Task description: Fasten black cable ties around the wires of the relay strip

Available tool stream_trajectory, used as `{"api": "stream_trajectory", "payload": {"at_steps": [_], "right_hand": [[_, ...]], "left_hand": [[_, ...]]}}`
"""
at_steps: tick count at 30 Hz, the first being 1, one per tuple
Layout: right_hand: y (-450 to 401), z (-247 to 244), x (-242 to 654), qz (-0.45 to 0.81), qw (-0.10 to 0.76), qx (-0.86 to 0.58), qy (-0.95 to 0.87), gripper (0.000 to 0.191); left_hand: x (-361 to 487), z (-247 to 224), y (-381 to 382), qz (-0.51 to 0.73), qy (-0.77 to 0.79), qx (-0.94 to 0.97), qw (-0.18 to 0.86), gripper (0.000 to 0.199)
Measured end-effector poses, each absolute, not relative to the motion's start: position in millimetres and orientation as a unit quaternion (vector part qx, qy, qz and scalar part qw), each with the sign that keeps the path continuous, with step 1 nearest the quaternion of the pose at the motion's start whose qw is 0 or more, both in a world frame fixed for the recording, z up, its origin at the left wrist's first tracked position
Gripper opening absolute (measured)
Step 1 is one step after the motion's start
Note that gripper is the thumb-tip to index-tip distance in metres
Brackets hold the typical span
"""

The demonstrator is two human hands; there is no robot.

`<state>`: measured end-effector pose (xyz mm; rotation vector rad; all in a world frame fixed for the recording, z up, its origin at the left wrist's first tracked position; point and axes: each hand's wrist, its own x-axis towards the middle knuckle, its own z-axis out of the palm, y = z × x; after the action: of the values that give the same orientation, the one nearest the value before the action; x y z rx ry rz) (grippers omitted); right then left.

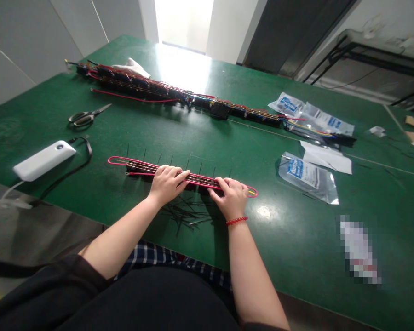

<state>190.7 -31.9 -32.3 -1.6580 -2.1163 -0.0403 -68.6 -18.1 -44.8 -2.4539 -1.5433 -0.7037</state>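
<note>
A long, narrow wire bundle of pink-red insulated cable, looped at both ends [138,168], is laid flat on a green-topped work table [272,243], directly beneath both hands. The left hand [167,185] is placed across the middle of the bundle. The right hand [229,197], circled by a red beaded bracelet [236,220], is placed nearer the bundle's right end. Both hands are closed narrowly, with the fingers curved down over the wires, so that the bundle is held against the table. Thin black cable ties [145,155] are seen standing out from its far side, and a loose heap of black ties [186,212] lies just below it. Beyond are seen a white power bank [43,161], metal scissors with dark handles [84,117], a longer black-and-red wire harness [179,94], and a silver-and-clear plastic bag [307,177].
</note>
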Motion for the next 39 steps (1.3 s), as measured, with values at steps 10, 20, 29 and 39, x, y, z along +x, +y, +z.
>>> {"api": "stream_trajectory", "payload": {"at_steps": [10,20,29,39], "right_hand": [[-31.0,-28.7,192.4,0.029,0.235,-0.603,-0.762,0.041],[-62.7,6.9,165.2,0.023,0.35,-0.532,-0.771,0.017],[-75.4,-15.5,122.7,0.177,0.248,-0.478,-0.824,0.023],[-79.9,-27.1,117.3,0.142,0.203,-0.489,-0.836,0.018]], "left_hand": [[-69.0,-46.1,-17.0,-0.232,-0.516,-0.821,0.074,0.032],[-68.9,-44.4,-18.1,-0.242,-0.518,-0.819,0.056,0.033],[-70.4,-47.7,-16.3,-0.264,-0.514,-0.816,0.036,0.033],[-69.4,-44.3,-16.9,-0.254,-0.517,-0.816,0.037,0.033]]}}
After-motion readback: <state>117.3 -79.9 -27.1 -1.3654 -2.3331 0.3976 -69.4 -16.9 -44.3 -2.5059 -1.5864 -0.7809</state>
